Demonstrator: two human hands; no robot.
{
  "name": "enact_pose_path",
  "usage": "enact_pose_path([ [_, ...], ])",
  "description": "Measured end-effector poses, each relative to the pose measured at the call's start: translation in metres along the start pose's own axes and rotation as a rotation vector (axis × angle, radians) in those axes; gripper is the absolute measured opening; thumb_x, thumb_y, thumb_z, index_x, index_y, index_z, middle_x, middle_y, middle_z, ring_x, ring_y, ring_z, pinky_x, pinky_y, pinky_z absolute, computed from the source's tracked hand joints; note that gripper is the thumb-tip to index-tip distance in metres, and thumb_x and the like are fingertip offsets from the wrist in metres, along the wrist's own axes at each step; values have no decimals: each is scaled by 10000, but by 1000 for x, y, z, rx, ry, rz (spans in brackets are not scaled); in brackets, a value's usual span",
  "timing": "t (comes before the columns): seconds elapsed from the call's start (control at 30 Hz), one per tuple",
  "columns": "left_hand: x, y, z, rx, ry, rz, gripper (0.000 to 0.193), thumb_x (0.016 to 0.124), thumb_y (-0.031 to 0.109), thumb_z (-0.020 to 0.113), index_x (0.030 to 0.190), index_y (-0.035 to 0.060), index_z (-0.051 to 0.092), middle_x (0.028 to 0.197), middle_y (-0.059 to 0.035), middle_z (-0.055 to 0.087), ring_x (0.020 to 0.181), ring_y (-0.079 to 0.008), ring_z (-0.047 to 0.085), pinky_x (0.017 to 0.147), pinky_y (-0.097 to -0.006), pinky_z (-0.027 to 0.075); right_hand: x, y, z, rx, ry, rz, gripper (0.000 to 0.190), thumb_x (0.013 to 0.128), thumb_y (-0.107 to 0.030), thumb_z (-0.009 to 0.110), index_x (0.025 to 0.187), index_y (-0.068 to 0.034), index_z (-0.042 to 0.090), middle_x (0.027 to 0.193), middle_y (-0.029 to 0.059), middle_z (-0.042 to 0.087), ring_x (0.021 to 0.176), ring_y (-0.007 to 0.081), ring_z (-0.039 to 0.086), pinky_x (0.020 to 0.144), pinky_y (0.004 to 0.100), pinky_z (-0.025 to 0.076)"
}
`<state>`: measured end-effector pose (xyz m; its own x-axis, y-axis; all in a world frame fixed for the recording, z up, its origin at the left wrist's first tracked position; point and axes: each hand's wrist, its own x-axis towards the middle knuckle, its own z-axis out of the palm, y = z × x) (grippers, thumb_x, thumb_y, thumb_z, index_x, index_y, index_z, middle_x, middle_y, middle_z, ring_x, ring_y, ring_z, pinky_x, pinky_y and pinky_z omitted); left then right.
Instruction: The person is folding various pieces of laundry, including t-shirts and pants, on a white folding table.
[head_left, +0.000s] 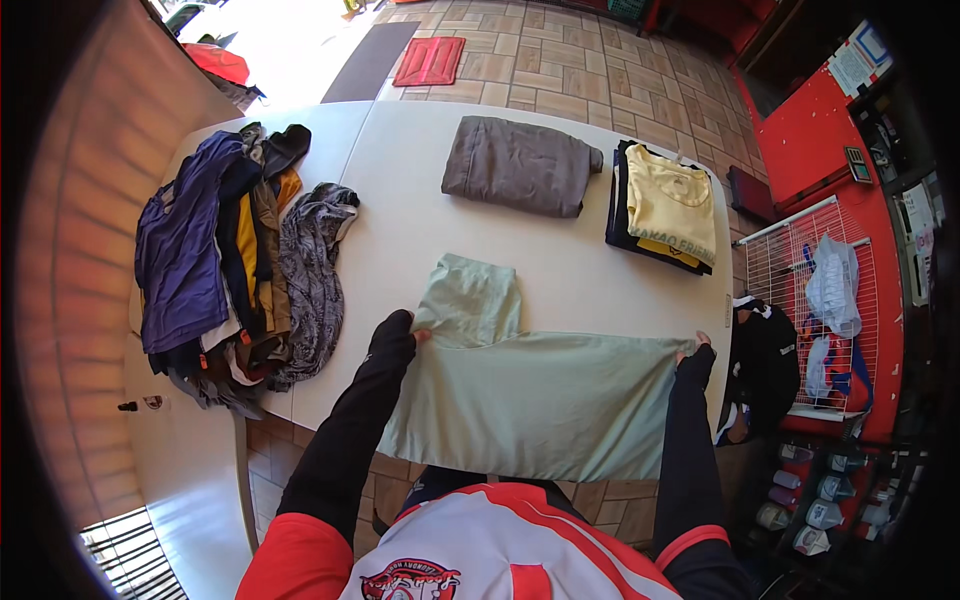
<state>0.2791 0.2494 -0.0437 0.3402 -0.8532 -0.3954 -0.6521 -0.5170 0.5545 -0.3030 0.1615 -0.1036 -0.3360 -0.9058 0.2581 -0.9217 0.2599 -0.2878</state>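
Note:
A pale green shirt (532, 397) is spread sideways in front of me, and its lower part hangs over the table's near edge. One short, sleeve-like part (472, 300) lies on the white tabletop (405, 240). My left hand (403, 330), in a black arm sleeve, grips the cloth beside that part. At the opposite end, my right hand (697, 351) pinches the shirt's upper corner near the table's right edge. Between the hands the upper edge runs nearly straight, with the fabric below it smooth and lightly creased.
A heap of loose clothes (195, 247) lies at the left, with a patterned grey garment (311, 277) beside it. Farther back are a folded grey-brown garment (517, 165) and a folded stack topped by a yellow shirt (667, 195). A white wire rack (810, 300) stands at the right.

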Motion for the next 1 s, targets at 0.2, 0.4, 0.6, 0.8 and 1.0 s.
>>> enact_pose_path([
  [0.2, 28, -68, -81, -362, -139, -10, 298, 624, 242, 771, 719, 29, 587, 612, -15, 556, 548, -102, 493, 500, -253, 381, -10, -79, -4, 569, -559, 353, 281, 761, 83, 483, 1012, -42, 497, 834, 139, 561, 449, 164, 528, 415, 291, 480],
  [0.4, 113, -35, -98, -231, -75, 129, 250, 633, 199, 762, 714, 38, 590, 592, -4, 543, 507, -79, 473, 468, -227, 359, 49, -78, -2, 1158, -466, 386, 195, 761, 82, 448, 928, -13, 486, 838, 126, 544, 661, 228, 575, 602, 329, 547],
  [0.6, 141, 50, -49, -72, 474, 306, 294, 743, 152, 694, 976, 41, 554, 758, -96, 574, 713, -212, 585, 636, -322, 461, 74, -78, 19, 973, -149, 256, 303, 809, 18, 504, 1109, -10, 472, 977, 115, 540, 924, 224, 548, 791, 319, 457],
  [0.8, 29, 17, -4, 494, 202, 560, 617, 754, 211, 609, 1323, 141, 384, 1426, -160, 251, 1318, -350, 211, 1052, -512, 141, -55, -96, -34, 31, -117, -307, 460, 840, -123, 536, 1286, -104, 425, 1311, 138, 422, 1190, 326, 410, 990, 452, 300],
  [1.0, 26, -37, -30, 588, 233, 432, 581, 860, 305, 437, 1395, 152, 269, 1472, -124, 153, 1354, -301, 144, 1058, -517, 96, -89, -29, -71, -205, -127, 165, 528, 854, -293, 525, 1346, -189, 364, 1393, 125, 336, 1285, 342, 294, 1005, 553, 223],
])
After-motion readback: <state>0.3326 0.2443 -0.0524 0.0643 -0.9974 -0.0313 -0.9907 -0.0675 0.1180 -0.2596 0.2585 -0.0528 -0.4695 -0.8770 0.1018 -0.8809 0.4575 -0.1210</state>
